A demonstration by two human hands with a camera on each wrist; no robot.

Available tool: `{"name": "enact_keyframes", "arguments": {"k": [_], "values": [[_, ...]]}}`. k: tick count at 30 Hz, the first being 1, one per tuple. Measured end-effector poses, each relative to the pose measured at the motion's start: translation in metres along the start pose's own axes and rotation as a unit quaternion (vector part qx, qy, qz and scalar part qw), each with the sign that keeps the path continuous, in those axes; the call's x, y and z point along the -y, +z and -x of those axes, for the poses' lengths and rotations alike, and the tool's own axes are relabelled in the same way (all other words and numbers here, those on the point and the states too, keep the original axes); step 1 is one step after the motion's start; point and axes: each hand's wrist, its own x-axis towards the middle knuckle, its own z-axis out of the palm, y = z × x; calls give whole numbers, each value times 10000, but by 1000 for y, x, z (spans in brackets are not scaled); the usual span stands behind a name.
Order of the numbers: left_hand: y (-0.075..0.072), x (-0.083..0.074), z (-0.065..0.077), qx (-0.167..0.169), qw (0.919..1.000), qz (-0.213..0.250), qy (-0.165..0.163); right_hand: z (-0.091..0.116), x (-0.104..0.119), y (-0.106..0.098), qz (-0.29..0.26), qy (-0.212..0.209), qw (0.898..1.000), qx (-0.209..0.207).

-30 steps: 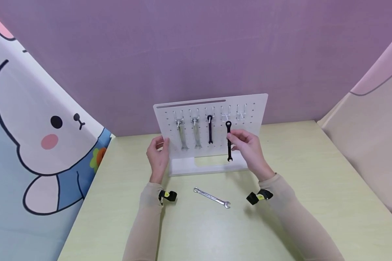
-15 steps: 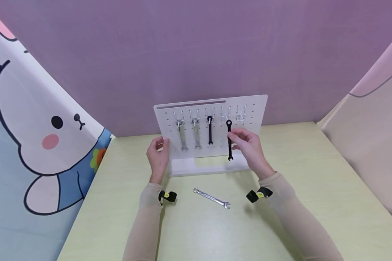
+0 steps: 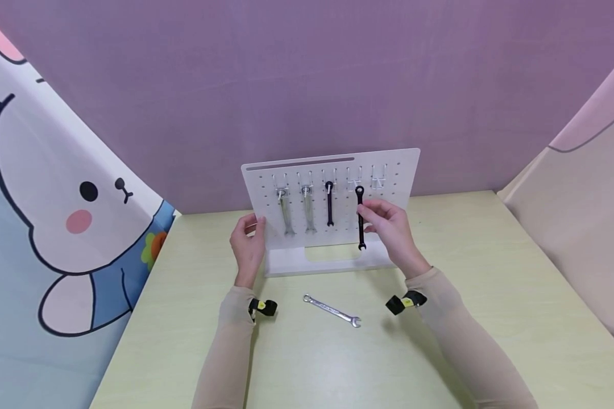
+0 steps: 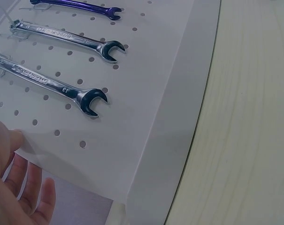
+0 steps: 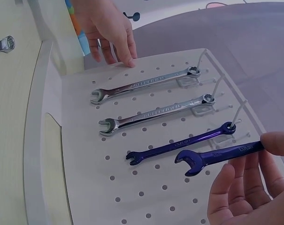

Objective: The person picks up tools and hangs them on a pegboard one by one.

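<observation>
My right hand [image 3: 390,230] pinches a dark combination wrench [image 3: 360,224] between thumb and fingers. The wrench hangs upright in front of the white pegboard [image 3: 345,227], ring end up, just below the fourth hook [image 3: 355,183]. In the right wrist view this wrench [image 5: 221,157] looks purple-blue, its open jaw pointing left. My left hand [image 3: 249,247] holds the board's left edge, thumb on the front face. Two silver wrenches [image 4: 43,82] and one dark wrench [image 3: 330,204] hang from the hooks to the left. The ring end of the held wrench is out of the right wrist view.
A loose silver wrench [image 3: 332,310] lies slanted on the pale wooden table [image 3: 307,369], in front of the board's base [image 3: 286,264]. The rightmost hook [image 3: 378,180] holds no wrench. A purple backdrop [image 3: 307,85] stands close behind the board.
My right hand has lifted the dark wrench slightly and shifted it a little to the right, nearer the fourth hook. The left hand and the loose wrench have stayed in place.
</observation>
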Motion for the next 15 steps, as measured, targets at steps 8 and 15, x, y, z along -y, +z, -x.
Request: {"name": "enact_keyframes", "arguments": {"k": [8, 15], "values": [[0, 0, 0, -7, 10000, -4, 16, -1, -1, 0, 16, 54, 10000, -5], [0, -1, 0, -48, 10000, -40, -3, -3, -2, -1, -3, 101, 9999, 12]]}}
